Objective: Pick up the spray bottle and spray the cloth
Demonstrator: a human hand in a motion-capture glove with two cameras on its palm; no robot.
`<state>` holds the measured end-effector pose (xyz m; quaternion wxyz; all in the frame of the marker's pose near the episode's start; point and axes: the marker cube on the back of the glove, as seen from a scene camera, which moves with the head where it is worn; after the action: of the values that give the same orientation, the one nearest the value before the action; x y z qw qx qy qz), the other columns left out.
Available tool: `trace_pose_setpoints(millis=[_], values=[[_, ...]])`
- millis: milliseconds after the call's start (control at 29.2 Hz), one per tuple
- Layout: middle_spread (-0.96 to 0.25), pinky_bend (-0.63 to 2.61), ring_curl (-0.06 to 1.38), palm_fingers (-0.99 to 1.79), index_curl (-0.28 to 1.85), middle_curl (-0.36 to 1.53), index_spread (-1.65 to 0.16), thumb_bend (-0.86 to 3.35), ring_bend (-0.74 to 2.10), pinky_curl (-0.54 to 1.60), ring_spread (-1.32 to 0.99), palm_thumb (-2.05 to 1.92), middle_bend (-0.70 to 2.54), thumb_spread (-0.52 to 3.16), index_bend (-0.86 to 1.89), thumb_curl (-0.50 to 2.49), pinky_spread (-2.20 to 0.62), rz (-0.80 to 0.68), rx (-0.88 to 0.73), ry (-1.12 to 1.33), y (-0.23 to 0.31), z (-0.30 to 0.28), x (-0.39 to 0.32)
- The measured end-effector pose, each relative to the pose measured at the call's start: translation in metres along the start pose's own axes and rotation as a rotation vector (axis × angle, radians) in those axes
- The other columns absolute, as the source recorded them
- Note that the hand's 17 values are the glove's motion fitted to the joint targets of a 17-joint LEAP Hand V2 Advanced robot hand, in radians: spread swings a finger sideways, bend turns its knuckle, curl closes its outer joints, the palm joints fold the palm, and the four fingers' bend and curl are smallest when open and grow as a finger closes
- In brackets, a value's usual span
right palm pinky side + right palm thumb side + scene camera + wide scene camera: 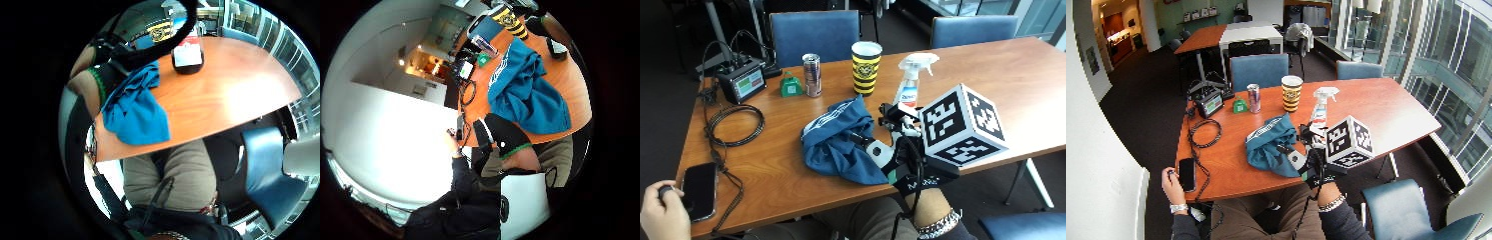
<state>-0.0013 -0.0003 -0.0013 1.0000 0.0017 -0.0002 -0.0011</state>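
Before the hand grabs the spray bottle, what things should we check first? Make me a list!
1. Spray bottle standing upright on the table: ok.
2. Gloved right hand already holding the bottle: not ok, it hovers near the table's front edge beside the cloth, apart from the bottle.
3. Blue cloth lying on the table, ready to be sprayed: ok, crumpled in front of the bottle.
4. Room around the bottle: ok on its right; the yellow and black striped cup stands close on its left.
5. Fingers open for the grip: cannot tell, the glove's gear hides them.
6. Which way the nozzle points: it points right, not at the cloth: not ok.
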Motion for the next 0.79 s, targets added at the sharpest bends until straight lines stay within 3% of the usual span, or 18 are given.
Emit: trace_pose_setpoints(millis=[308,788], values=[[-0.02,0.46,0.21,0.68,0.20,0.15,-0.29,0.22,0.37,0.22,0.00,0.48,0.19,0.77,0.18,0.14,0.16,-0.004,-0.010,0.001,0.0010,0.0013,-0.0003],[-0.02,0.43,0.25,0.64,0.27,0.22,-0.34,0.13,0.33,0.27,0.01,0.53,0.17,0.99,0.17,0.20,0.20,0.019,0.009,0.033,-0.0053,0.0069,0.0043]])
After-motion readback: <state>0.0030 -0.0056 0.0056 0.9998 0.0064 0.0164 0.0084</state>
